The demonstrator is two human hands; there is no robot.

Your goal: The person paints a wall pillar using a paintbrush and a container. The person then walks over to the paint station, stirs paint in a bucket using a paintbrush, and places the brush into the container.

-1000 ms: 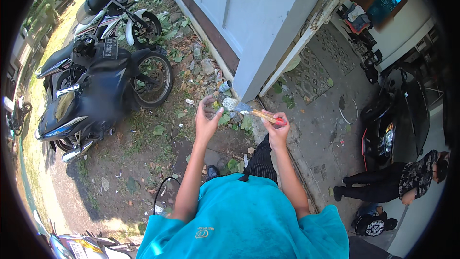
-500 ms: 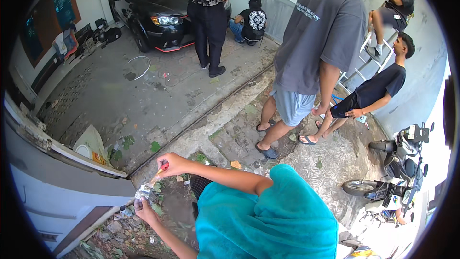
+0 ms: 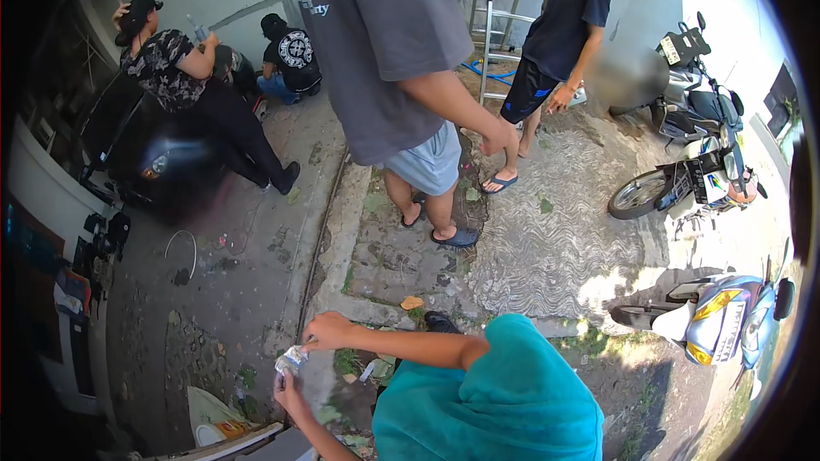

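Observation:
My bare arms come out of a teal shirt at the bottom. A paintbrush (image 3: 292, 360) is held low at left of centre, its whitish, smeared bristle end showing; its handle is hidden by my right hand. My right hand (image 3: 330, 330) is closed around the handle side, above and to the right of the bristle end. Below it, my left hand (image 3: 290, 393) pinches the bristle end with its fingers. The ground under the brush is paving with leaves and scraps.
A person in a grey shirt (image 3: 376, 60) stands just ahead. Another in black (image 3: 559, 34) stands near a ladder (image 3: 504, 13). A person in a patterned shirt (image 3: 171, 77) is by a dark car (image 3: 145, 162), another crouches (image 3: 292, 60) beyond. Motorbikes (image 3: 717, 320) stand at right; a white container (image 3: 213, 431) lies lower left.
My view has turned to the right, bringing more motorbikes in. The brush handle, seen before, is now covered by my right hand. The patterned-shirt person now has a hand raised to the head.

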